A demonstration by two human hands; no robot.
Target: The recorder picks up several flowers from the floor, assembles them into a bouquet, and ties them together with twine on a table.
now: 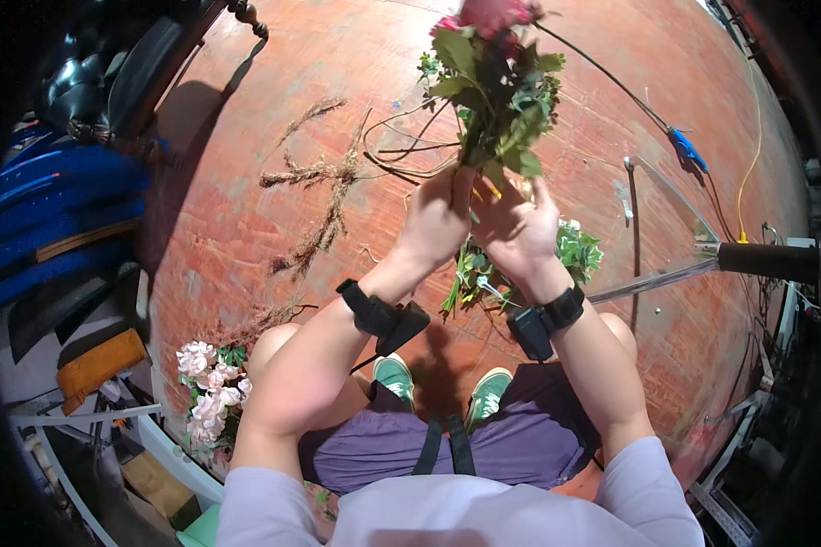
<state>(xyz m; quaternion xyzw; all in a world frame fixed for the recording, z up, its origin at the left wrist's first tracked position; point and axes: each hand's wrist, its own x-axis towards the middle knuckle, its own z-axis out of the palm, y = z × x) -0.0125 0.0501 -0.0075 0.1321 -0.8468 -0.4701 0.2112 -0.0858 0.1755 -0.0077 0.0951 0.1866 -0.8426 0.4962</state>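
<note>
A bouquet of artificial flowers [511, 109], with green leaves and red-pink blooms at its top, is held upright in front of me. My left hand [436, 219] is closed round its stems near the bottom. My right hand [520, 228] is turned palm toward me, its fingers curled in at the same stems beside the left hand. The fingertips are partly hidden by leaves. A small yellow bit [494, 190] shows between the hands; what it is I cannot make out. Below the hands, more greenery with small white flowers [575, 251] lies on the floor.
Dry brown sprigs [328, 201] and thin bent stems [410, 150] lie left of the bouquet. Pale pink flowers [212, 392] stand by my left knee. A blue-handled tool [687, 149] lies at right, near a metal stand leg [657, 278]. Blue plastic items [73, 201] are at left.
</note>
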